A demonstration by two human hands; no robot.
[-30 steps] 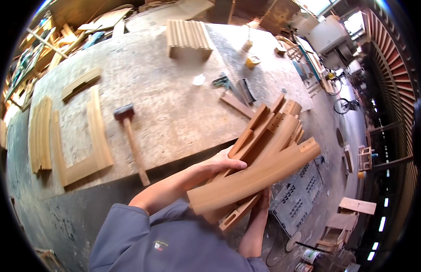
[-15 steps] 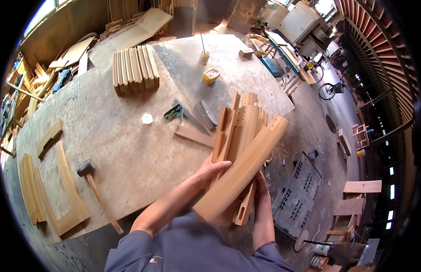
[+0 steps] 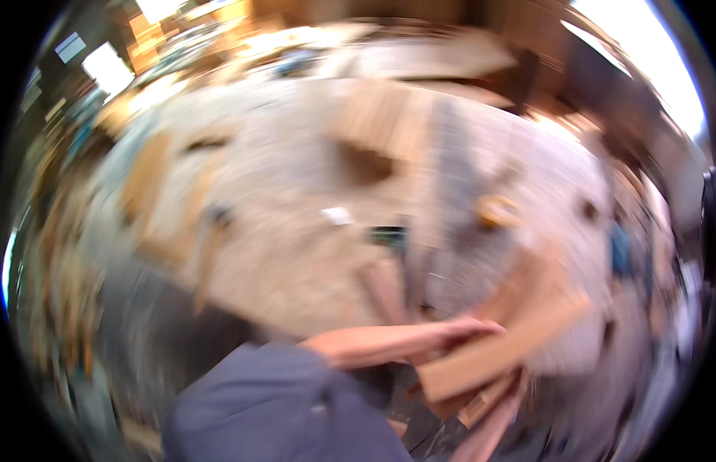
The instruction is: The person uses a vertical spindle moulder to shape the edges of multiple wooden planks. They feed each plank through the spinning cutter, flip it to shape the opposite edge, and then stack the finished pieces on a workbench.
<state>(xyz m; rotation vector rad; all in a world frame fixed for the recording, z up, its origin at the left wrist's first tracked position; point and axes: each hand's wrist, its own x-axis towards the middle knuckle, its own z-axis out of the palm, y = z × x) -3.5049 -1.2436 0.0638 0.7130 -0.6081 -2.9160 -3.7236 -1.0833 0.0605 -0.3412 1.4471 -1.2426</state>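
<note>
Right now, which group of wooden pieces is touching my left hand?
The wooden bundle at lower right: your left hand lies against it. The wooden stack and the wooden pieces further left rest on the table, away from that hand.

Compared with half a second earlier, motion blur smears the scene and the bench sits farther right in view. The bundle of wooden pieces shifts rightward and tilts nearer level; the forearm behind the left hand flattens to almost horizontal.
</note>
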